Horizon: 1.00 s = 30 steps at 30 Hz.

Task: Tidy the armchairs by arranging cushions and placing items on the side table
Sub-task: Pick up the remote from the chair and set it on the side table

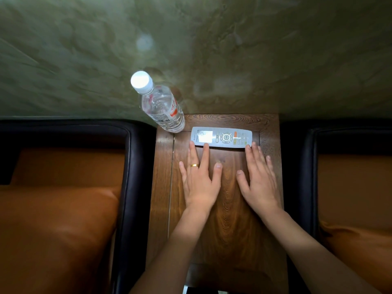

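The left hand [198, 179] and the right hand [257, 177] lie flat with straight fingers, gripping nothing, fingertips [205, 145] touching the near edge of the remote [221, 137] at 12 o'clock on the table [229, 230], the bottle [161, 105] standing at 11 o'clock, left cushion [53, 230] at 8 o'clock, right cushion [356, 240] at 4.

Bottle [161, 102], remote [221, 137] along side table [231, 230] rear; front wood seemingly free.
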{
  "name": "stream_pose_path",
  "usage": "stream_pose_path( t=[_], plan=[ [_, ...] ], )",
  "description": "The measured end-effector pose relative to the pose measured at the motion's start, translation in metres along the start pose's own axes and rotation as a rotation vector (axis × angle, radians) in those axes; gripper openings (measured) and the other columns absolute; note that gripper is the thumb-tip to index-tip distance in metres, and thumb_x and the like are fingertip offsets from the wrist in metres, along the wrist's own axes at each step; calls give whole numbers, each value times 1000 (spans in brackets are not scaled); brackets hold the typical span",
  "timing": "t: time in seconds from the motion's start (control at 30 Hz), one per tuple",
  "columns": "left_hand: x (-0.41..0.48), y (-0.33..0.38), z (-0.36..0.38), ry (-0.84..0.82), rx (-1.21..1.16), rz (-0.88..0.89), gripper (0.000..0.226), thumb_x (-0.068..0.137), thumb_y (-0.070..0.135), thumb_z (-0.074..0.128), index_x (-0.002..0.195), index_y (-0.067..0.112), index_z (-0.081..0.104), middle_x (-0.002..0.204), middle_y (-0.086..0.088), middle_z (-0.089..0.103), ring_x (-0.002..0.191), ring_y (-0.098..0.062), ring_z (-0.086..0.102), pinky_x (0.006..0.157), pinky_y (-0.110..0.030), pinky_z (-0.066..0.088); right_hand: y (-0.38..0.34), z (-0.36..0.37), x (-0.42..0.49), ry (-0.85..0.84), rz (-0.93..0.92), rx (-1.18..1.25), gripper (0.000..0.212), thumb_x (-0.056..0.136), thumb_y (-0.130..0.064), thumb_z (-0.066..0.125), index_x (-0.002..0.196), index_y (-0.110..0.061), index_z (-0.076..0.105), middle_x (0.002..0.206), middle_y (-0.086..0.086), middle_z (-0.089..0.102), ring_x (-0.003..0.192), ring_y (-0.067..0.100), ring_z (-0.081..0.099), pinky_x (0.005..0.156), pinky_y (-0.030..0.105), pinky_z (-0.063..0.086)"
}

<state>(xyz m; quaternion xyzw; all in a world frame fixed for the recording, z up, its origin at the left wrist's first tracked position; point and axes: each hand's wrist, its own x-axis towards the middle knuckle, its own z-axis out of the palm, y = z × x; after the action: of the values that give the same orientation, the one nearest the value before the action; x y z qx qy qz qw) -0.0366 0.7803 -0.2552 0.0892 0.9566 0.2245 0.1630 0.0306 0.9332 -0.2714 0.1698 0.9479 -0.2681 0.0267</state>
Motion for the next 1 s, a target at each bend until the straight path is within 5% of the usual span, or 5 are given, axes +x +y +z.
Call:
stream_pose_path(
  t=[0.5,1.0],
  plan=[
    [42,10,-5,65,-8,35,67,99,46,45,159,32,17,168,-1,-10,155,-15,-3,123,-45,-5,4,-10,56,34,-60,-89,73,92,-30,44,159,-13,19,166,10,19,154,20,15,126,39,8],
    [39,2,-7,63,-20,45,72,100,44,46,160,25,11,168,-3,-8,155,-18,-4,124,-40,-4,3,-12,57,16,-56,-97,78,93,-32,45,159,-10,10,167,6,14,155,15,9,126,36,3]
  ],
)
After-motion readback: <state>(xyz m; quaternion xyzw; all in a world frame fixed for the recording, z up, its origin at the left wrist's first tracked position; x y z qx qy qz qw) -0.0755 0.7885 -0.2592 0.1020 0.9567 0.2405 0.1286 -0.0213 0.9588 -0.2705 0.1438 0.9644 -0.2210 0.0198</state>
